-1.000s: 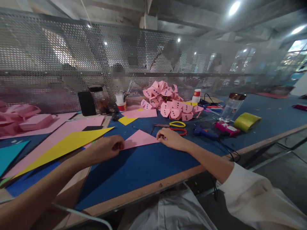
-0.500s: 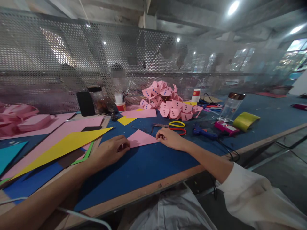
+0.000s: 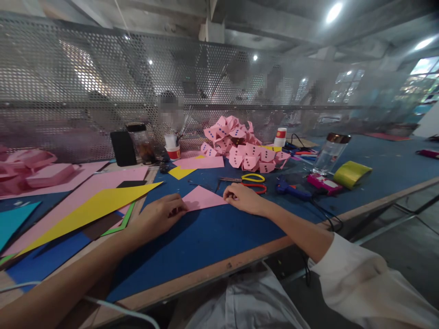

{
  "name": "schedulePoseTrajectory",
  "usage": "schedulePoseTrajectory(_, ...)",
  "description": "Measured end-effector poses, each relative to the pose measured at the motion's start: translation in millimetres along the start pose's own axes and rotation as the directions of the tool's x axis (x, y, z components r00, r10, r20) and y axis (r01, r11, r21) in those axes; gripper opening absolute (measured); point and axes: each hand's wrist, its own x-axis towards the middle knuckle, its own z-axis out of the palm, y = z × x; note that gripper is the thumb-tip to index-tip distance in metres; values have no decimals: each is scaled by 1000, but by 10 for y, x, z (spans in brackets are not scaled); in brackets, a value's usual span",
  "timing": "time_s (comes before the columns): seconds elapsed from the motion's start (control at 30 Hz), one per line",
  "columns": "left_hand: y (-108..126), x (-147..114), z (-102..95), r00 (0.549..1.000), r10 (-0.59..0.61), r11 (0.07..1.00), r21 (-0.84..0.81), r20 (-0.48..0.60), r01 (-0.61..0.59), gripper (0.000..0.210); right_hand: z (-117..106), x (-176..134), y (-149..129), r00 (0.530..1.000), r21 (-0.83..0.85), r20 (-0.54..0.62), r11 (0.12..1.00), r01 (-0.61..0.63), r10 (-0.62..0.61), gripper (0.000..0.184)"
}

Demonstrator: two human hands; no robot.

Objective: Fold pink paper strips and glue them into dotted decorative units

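A pink paper triangle [image 3: 205, 199] lies on the blue table top, its point facing away from me. My left hand [image 3: 163, 213] pinches its left corner with curled fingers. At the opposite corner, my right hand [image 3: 244, 198] grips the paper between thumb and bent fingers. Just beyond the right hand lie scissors [image 3: 254, 183] with one yellow and one red handle. Behind them stands a heap of folded pink paper pieces [image 3: 233, 132] marked with dark dots.
Coloured paper sheets [image 3: 92, 205] cover the left side. A blue glue gun [image 3: 293, 189], a clear bottle [image 3: 331, 153] and a yellow-green curved piece [image 3: 353, 173] are on the right. A phone [image 3: 123, 148], a jar [image 3: 141, 144] and a cup [image 3: 172, 151] stand before the mesh screen [image 3: 103, 82].
Hardly anything differs. My left hand and the left corner of the paper have shifted very slightly to the right; my right hand stays in place.
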Motion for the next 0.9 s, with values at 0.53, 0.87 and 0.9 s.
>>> schedulePoseTrajectory(0.53, -8, -14, 35, 996, 85, 996, 19, -34, -84, 29, 2, -6, 3, 1000, 7, -15, 1000, 17, -17, 13)
schedulePoseTrajectory(0.87, -38, -6, 95, 993, 113, 993, -7, -44, -114, 35, -10, -32, -52, 999, -33, -32, 999, 33, -35, 14)
schedulePoseTrajectory(0.9, -35, -5, 93, 993, 113, 994, -8, -42, -113, 35, -10, -36, -60, 999, -38, -35, 999, 34, -35, 14)
